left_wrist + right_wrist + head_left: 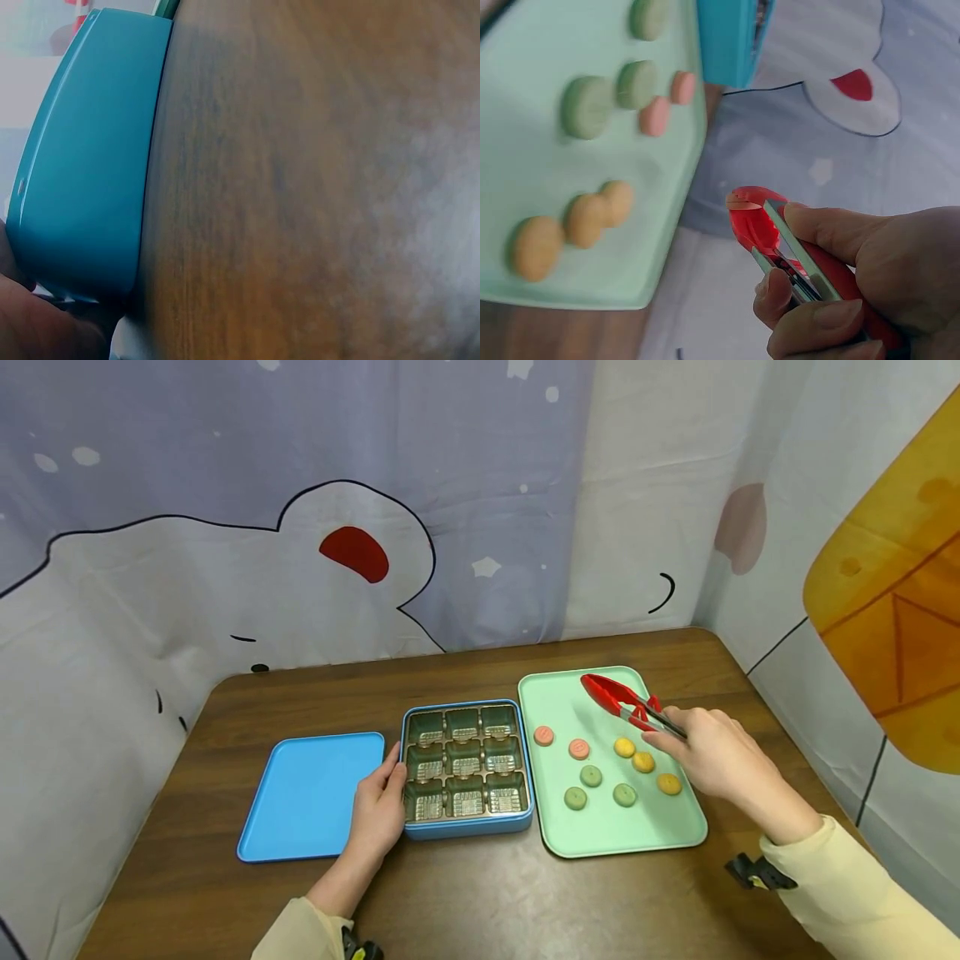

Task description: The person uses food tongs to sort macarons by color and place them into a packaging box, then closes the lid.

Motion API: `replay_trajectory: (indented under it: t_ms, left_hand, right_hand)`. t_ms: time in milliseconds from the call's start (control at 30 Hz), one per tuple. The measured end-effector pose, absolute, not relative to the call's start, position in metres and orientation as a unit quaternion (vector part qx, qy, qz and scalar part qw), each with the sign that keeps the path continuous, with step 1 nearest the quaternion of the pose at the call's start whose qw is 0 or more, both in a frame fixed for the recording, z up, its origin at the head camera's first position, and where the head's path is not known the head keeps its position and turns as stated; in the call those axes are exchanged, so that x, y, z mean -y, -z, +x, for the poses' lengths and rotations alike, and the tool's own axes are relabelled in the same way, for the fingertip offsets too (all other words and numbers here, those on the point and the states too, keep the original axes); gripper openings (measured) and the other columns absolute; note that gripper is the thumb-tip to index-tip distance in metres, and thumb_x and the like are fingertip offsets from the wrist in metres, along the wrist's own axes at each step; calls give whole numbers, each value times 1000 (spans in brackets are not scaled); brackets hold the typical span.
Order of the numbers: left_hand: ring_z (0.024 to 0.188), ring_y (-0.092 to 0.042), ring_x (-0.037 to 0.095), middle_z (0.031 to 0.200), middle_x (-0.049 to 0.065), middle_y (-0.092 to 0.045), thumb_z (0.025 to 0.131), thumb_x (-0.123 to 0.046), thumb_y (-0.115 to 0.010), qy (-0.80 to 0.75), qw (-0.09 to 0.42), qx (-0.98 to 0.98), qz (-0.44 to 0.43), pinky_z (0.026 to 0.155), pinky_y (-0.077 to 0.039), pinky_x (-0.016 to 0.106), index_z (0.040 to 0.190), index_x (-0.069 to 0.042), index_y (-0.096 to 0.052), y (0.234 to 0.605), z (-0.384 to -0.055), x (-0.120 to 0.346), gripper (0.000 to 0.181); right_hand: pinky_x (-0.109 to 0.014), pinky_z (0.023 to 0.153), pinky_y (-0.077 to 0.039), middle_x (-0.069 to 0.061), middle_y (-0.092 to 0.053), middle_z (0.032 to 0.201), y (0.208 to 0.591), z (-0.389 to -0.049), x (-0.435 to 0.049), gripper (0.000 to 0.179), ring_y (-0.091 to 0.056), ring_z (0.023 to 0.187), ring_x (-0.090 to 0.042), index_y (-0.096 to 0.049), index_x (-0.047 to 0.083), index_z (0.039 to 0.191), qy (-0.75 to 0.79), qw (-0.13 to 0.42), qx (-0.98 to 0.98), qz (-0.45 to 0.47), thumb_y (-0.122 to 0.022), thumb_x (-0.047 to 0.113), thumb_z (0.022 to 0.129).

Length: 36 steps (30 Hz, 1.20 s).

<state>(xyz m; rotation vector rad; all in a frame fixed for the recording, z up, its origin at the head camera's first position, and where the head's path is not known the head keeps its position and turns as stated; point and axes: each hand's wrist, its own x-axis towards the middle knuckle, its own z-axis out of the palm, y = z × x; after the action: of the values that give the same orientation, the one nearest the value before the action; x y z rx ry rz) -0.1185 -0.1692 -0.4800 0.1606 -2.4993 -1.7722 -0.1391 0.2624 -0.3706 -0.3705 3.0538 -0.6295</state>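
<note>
My left hand holds the left side of a blue tin, with the thumb at its rim. A gold insert divides the tin into several square compartments, all bare. My right hand grips red-tipped metal tongs above the far part of a pale green tray. In the right wrist view, a small pinkish piece shows at the tong tips; I cannot tell for certain that it is a cookie. On the tray lie two pink cookies, three green cookies and three yellow cookies.
A flat blue lid lies left of the tin, partly behind my left hand. All of it rests on a brown wooden table. Printed cloth hangs behind the table and along its right side.
</note>
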Motion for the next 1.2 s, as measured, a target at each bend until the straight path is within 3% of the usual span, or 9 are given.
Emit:
replay_trajectory:
  t_ms: [200,400,500,633,800,1200]
  left_hand:
    - [154,-31,31,159,15,-47,116,-18,-44,575,43,816,51,122,-30,54,161,-3,-42,482,-119,170,48]
    - [153,-33,32,160,13,-46,116,-17,-44,573,49,817,49,122,-30,53,160,-1,-42,483,-121,171,47]
    - [152,-35,32,159,14,-47,115,-16,-45,573,52,817,51,122,-31,52,160,-1,-43,483,-121,171,47]
    - [150,-38,33,157,16,-50,115,-15,-46,569,56,819,52,120,-34,54,160,-1,-44,484,-120,170,47]
    - [149,-38,33,157,16,-49,115,-15,-47,567,63,820,44,119,-35,54,159,0,-45,486,-122,168,47]
    - [149,-40,33,156,17,-50,114,-14,-47,568,65,820,40,120,-34,54,158,0,-45,487,-124,166,46]
  right_hand:
    - [-36,55,-42,-3,-60,74,347,-143,-239,38,-53,61,-20,-72,3,119,206,-12,-968,-144,-70,38,104]
    - [-35,53,-41,1,-50,61,332,-150,-203,26,-48,52,-17,-67,11,96,205,-19,-962,-180,-70,35,104]
    - [-36,55,-41,3,-48,60,329,-154,-185,25,-50,56,-18,-66,13,93,202,-32,-958,-203,-70,34,104]
    - [-36,58,-43,4,-51,62,329,-160,-161,24,-52,58,-16,-66,13,93,210,-34,-950,-229,-71,34,104]
    - [-34,56,-44,14,-61,64,330,-163,-137,23,-53,49,-10,-65,15,92,238,3,-941,-241,-70,34,104]
    - [-33,50,-41,3,-52,67,342,-163,-96,26,-48,58,-17,-68,13,100,229,17,-938,-260,-74,39,102]
